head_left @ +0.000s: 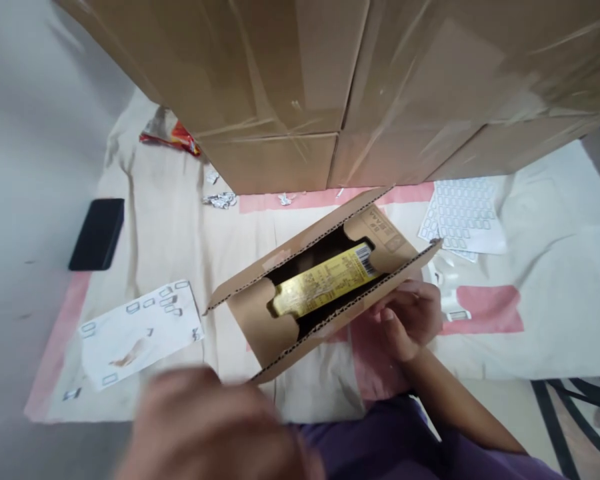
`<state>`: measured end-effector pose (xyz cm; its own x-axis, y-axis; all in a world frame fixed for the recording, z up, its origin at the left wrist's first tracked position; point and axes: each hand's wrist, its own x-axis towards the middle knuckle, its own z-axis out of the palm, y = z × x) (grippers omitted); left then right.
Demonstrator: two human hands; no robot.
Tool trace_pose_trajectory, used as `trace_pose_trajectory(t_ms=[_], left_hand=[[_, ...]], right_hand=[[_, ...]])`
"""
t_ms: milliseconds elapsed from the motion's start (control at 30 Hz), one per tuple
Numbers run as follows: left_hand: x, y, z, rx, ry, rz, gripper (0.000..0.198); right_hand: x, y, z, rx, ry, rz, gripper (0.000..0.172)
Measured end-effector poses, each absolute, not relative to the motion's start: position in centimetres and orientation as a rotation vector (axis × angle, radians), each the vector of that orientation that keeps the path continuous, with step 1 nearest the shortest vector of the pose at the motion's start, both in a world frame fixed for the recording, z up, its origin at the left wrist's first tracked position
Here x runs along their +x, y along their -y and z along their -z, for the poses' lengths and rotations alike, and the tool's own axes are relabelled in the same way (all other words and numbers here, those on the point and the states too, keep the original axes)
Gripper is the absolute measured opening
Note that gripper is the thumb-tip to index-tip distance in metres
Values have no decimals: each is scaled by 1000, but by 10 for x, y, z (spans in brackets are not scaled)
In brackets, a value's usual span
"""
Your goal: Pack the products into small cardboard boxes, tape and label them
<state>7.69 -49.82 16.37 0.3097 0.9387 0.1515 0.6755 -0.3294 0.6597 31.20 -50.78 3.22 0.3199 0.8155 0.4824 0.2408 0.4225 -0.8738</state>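
Note:
A small brown cardboard box [250, 327] lies slantwise in the middle, its long flaps standing up. Inside it, between notched inner flaps, sits a yellow printed carton [325, 280] with a barcode at one end. My right hand [413, 317] is at the box's near right side, fingers curled against the wall below the flap, thumb up; some fingertips are hidden by the box. Close to the camera at lower left, my left hand [215, 427] is smeared by motion, apart from the box as far as I can tell. Its fingers cannot be made out.
Large taped cartons [405, 80] wall off the back. Sheets of labels [463, 217] lie at right, and a white paper with stickers [145, 333] at left. A black phone [97, 233], a red packet [173, 137] and crumpled scraps [221, 200] rest on the cloth [160, 220].

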Motion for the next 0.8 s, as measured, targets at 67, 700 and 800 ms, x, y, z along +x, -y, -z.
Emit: trace_pose_trajectory(t_ms=[67,700,800], left_hand=[[88,480,-160,2130,-1605,-819,40],[146,492,-133,2334,-1533,-708,55],[154,494,-129,2320,-1517,-770,50]], right_hand=[[315,509,-33,-1105,1217,-521,26],[358,472,-121,-1230,1415,-694,23],[351,467,-146,-1264,1498,-821,7]])
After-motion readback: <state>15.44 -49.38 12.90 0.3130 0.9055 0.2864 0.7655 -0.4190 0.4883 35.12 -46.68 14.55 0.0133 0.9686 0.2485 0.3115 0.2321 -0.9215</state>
